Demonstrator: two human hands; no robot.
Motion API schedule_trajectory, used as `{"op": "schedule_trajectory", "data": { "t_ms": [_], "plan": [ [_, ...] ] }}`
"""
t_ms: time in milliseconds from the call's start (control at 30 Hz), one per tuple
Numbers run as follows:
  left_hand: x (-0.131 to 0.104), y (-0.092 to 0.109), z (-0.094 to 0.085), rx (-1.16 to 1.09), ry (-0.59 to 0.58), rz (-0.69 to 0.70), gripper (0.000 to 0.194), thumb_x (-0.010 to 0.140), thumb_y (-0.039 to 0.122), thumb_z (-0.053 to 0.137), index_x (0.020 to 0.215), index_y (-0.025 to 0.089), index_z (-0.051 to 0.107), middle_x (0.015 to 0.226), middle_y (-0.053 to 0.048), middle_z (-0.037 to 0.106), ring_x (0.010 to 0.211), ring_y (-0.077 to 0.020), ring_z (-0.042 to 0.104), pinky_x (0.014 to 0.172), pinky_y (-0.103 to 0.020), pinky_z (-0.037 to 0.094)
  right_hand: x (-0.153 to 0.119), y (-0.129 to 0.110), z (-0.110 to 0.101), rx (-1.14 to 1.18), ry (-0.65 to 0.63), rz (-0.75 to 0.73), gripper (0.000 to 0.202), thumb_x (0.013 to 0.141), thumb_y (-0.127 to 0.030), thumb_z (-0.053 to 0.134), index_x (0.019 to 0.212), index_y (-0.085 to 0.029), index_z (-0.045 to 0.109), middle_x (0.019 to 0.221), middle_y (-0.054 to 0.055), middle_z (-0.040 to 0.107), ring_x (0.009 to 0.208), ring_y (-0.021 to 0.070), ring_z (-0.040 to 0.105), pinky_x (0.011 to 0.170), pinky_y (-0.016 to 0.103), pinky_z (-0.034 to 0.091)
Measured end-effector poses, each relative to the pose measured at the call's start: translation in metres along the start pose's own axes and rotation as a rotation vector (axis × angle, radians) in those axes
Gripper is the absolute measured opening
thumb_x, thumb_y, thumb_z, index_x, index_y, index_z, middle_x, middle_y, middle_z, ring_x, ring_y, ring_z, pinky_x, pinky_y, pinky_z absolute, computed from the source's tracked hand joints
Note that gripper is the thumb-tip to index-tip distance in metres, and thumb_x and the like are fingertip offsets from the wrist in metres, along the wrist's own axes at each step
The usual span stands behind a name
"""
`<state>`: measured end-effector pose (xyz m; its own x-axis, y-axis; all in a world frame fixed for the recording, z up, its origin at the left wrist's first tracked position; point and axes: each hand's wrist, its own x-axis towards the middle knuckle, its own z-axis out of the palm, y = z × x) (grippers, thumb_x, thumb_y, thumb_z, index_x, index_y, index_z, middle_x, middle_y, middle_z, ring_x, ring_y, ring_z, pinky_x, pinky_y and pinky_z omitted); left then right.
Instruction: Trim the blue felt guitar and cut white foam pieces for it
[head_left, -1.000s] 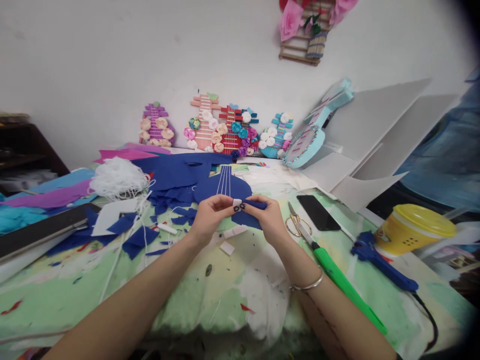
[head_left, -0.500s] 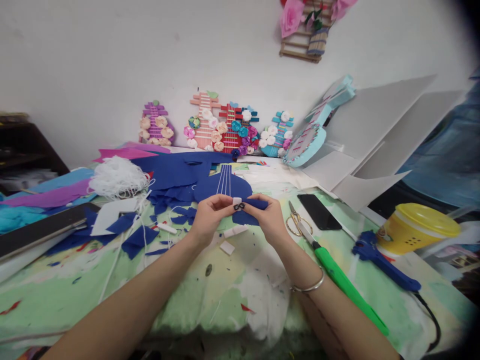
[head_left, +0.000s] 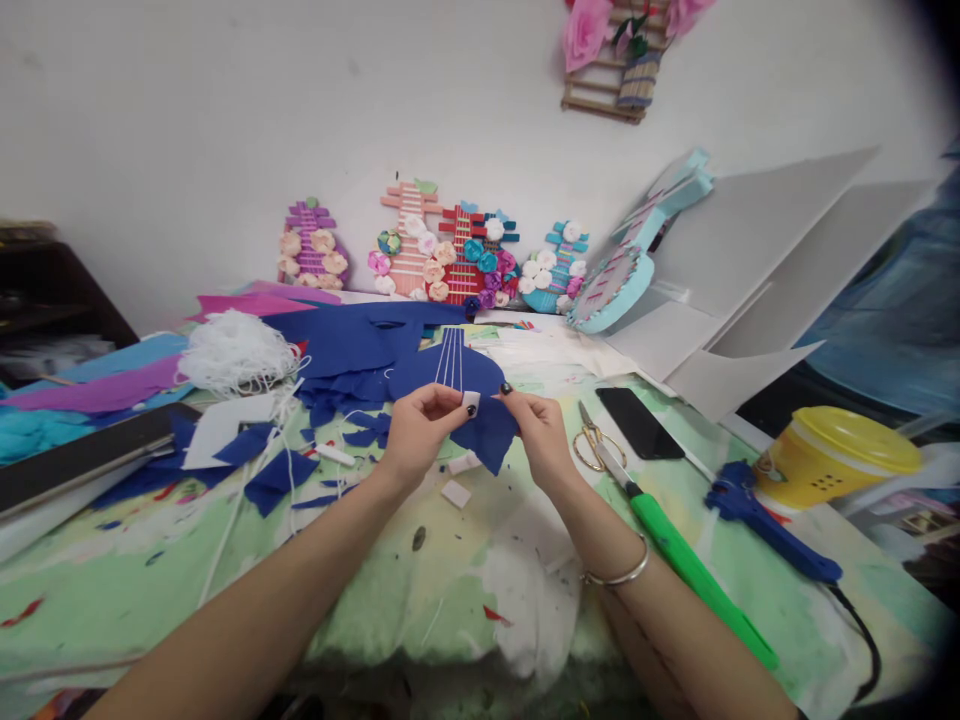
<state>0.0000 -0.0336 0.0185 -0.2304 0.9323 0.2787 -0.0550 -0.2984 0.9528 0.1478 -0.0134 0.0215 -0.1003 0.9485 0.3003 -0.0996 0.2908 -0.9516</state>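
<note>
My left hand (head_left: 418,432) pinches a small white block (head_left: 472,398) against a piece of thin blue sheet (head_left: 489,437), thumb in front. My right hand (head_left: 541,436) holds the sheet's right-hand edge between thumb and fingertips. One corner of the sheet hangs down between my hands. Just beyond them lies a blue guitar-shaped body (head_left: 411,372) with several white strings along its neck; my hands and the sheet overlap its near edge from my view. Below the sheet, another white block (head_left: 455,494) and a white strip (head_left: 463,462) rest on the paint-stained cloth.
On the right are gold-handled scissors (head_left: 589,447), a green-handled cutter (head_left: 697,570), a phone (head_left: 639,423), a blue glue gun (head_left: 776,525) and a yellow tub (head_left: 832,460). White string (head_left: 238,352) and blue scraps (head_left: 279,482) lie left. Decorated guitars (head_left: 461,255) line the wall.
My right hand has shifted its grip to the edge of the blue sheet, which has opened out and now hangs down in a point. My left hand still holds the white block.
</note>
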Motion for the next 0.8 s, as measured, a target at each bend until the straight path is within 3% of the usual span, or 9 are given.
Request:
{"op": "schedule_trajectory", "data": {
  "t_ms": [200,400,533,600,700,800],
  "plan": [
    [-0.001,0.001,0.001,0.059,-0.020,0.049,0.021,0.058,0.028,0.077,0.069,0.014,0.065,0.065,-0.002,0.064,0.060,-0.0119,0.057,0.061,-0.025,0.047,0.000,-0.008,0.000,0.192,-0.068,0.117,0.053,0.071,-0.064,0.055,0.065,-0.014,0.071,0.058,0.007,0.064,0.052,0.0154,0.058,0.051,0.026,0.047],
    [-0.003,0.003,0.002,0.056,-0.030,0.074,0.020,0.057,0.027,0.078,0.066,0.014,0.065,0.063,-0.001,0.063,0.058,-0.0114,0.056,0.060,-0.024,0.045,0.001,-0.006,0.000,0.173,-0.053,0.156,0.042,0.069,-0.056,0.061,0.066,-0.014,0.070,0.057,0.005,0.064,0.050,0.0138,0.057,0.051,0.026,0.046],
    [-0.001,0.000,0.001,-0.021,-0.061,-0.048,0.020,0.058,0.026,0.077,0.069,0.015,0.065,0.062,0.000,0.063,0.056,-0.0097,0.055,0.058,-0.023,0.044,0.006,0.001,-0.004,0.061,0.088,0.112,0.032,0.069,-0.048,0.064,0.068,-0.016,0.071,0.057,0.001,0.062,0.049,0.0114,0.051,0.047,0.023,0.037],
    [-0.001,-0.003,0.001,-0.073,-0.092,-0.112,0.020,0.059,0.025,0.076,0.071,0.015,0.064,0.063,0.000,0.063,0.056,-0.0092,0.055,0.058,-0.022,0.045,0.008,0.000,-0.008,0.009,0.097,0.089,0.035,0.071,-0.050,0.061,0.069,-0.017,0.072,0.061,0.002,0.064,0.055,0.0126,0.053,0.050,0.024,0.036],
    [-0.001,-0.005,0.001,-0.109,-0.156,-0.151,0.021,0.059,0.024,0.077,0.073,0.015,0.065,0.067,-0.001,0.065,0.061,-0.0102,0.058,0.062,-0.024,0.046,0.009,-0.007,-0.014,-0.029,-0.007,0.109,0.041,0.073,-0.054,0.056,0.072,-0.016,0.073,0.071,0.004,0.068,0.068,0.0163,0.058,0.059,0.025,0.040],
    [-0.002,-0.005,0.002,-0.068,-0.185,-0.142,0.021,0.057,0.023,0.077,0.073,0.014,0.065,0.067,-0.001,0.065,0.063,-0.0103,0.058,0.064,-0.024,0.046,0.007,-0.015,-0.017,-0.058,-0.186,0.129,0.031,0.068,-0.045,0.065,0.077,-0.016,0.072,0.075,0.004,0.068,0.071,0.0167,0.059,0.064,0.027,0.043]
  ]
}}
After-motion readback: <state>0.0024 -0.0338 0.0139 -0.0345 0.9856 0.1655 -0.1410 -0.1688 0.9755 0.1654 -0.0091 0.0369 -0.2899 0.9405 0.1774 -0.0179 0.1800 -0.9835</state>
